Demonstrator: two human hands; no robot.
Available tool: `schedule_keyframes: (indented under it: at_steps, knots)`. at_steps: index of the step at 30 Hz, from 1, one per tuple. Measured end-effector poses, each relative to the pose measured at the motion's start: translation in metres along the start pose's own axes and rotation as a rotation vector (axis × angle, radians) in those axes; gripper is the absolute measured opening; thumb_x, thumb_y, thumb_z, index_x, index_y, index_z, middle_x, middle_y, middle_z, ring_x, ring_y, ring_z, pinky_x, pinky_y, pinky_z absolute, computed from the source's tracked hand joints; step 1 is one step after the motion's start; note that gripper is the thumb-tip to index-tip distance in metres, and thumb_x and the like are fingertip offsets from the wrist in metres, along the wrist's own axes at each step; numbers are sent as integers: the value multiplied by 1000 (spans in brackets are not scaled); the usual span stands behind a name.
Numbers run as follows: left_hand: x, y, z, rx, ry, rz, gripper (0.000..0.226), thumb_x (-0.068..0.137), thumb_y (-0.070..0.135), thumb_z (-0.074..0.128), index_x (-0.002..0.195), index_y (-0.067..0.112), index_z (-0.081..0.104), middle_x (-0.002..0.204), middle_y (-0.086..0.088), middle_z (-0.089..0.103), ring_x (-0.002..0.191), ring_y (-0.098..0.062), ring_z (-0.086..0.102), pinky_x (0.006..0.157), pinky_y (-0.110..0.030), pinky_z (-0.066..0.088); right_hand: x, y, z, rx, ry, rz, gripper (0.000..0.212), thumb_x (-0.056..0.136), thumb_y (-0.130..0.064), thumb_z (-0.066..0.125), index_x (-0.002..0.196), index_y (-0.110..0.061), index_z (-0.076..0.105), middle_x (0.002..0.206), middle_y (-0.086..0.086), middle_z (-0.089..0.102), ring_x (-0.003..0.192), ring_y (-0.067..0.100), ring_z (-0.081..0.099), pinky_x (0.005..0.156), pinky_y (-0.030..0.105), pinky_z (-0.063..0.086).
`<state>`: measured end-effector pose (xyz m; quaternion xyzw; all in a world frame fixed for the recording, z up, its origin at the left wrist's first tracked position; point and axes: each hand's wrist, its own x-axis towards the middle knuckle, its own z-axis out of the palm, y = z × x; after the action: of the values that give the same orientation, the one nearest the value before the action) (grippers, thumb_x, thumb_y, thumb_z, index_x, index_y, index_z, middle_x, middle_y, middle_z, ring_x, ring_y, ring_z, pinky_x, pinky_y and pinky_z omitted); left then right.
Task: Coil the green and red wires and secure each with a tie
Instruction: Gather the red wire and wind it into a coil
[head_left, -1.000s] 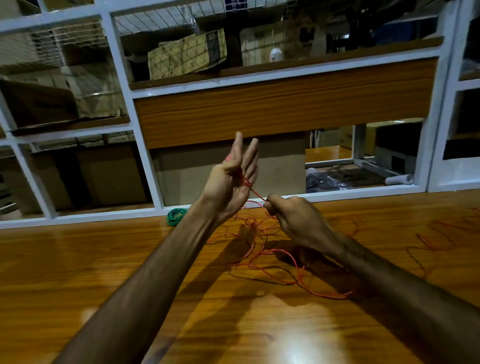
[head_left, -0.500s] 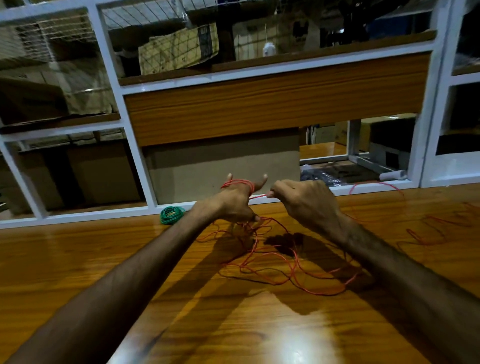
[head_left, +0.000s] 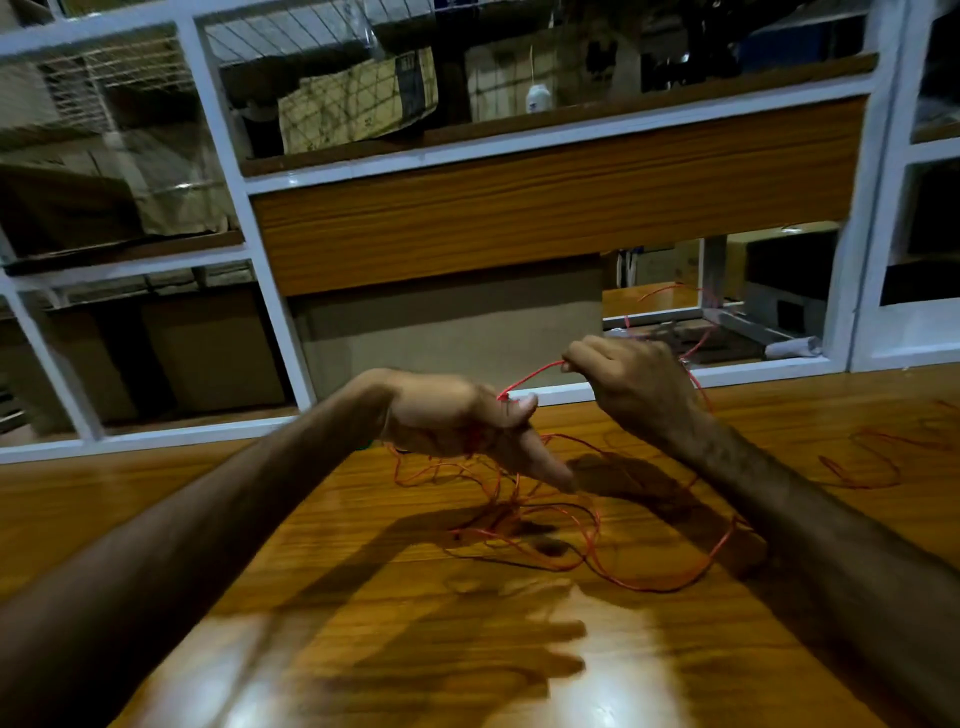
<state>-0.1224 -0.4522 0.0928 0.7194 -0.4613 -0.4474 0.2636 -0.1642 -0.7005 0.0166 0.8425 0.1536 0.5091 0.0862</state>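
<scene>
Pinching the red wire (head_left: 535, 373), the right hand (head_left: 631, 387) stretches it to the flat, straight-fingered left hand (head_left: 457, 421) it loops around.

Left hand (head_left: 457, 421) raised, fingers extended, red wire (head_left: 530, 375) wound around them. Right hand (head_left: 631, 387) pinches the wire, fingers curled.

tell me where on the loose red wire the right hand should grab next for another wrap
Judging by its lie, take the red wire just past the short taut span between the left hand and right hand, sliding back along the strand. Come from above: the slack lies in tangled loops on the wooden table.
</scene>
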Motion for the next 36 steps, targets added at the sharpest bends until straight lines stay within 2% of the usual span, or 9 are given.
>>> schedule_keyframes:
  at_steps: [3,9,15,20,26,30,32,34,36]
  knots:
    - [8,-6,11,-392,-97,188,64,97,58,57,132,5,68,128,-11,71,114,-18,64,93,-22,51,-3,-2,1,26,15,27,13,102,-19,47,97,-15,59,76,6,63,59,27,60,42,31,37]
    - [22,17,15,-903,-30,777,62,112,50,20,160,14,34,170,-15,27,158,-32,17,129,-45,15,-6,-14,6,114,102,122,20,104,-22,43,93,-13,58,60,12,58,45,31,56,39,31,34]
    - [41,17,-11,-911,596,943,64,107,47,33,165,21,25,169,-7,30,158,-21,25,131,-40,10,-14,-22,14,19,-19,126,35,107,-39,32,97,-18,58,57,2,56,44,24,51,45,27,25]
    - [49,-4,-37,-108,1078,634,103,84,27,56,164,36,-8,174,-1,-12,160,-20,-7,125,-31,9,-16,-19,16,-43,-36,117,39,106,-40,32,97,-16,62,57,4,58,44,24,52,43,27,28]
    - [62,-21,-47,915,1021,52,126,75,16,69,161,35,-21,174,-13,-1,161,-29,-5,121,-40,-24,-14,-17,12,-99,-1,75,35,106,-38,41,93,-15,63,58,-3,47,47,13,30,47,25,21]
    - [65,-35,-53,1129,899,-219,80,96,46,69,163,29,28,147,-10,58,150,-26,39,125,-46,-19,-13,-10,11,-82,-3,34,31,105,-35,43,95,-14,64,65,0,55,50,13,35,43,26,26]
    - [62,-33,-51,1103,879,-273,40,100,48,61,132,23,64,117,-2,70,130,-22,58,130,-49,-7,-13,-9,10,-84,-6,25,28,105,-34,45,96,-15,64,69,1,58,51,14,41,44,28,31]
    - [58,-30,-49,1044,837,-272,27,105,43,56,89,23,63,88,3,65,100,-17,65,130,-47,10,-12,-9,7,-87,-6,23,26,105,-33,47,96,-15,63,71,3,60,54,18,50,45,31,38]
    - [49,-23,-46,946,714,-230,34,108,40,50,88,19,66,86,-2,71,84,-6,65,117,-32,33,-12,-8,4,-97,17,23,24,103,-31,49,95,-14,64,72,3,60,56,19,54,48,31,38]
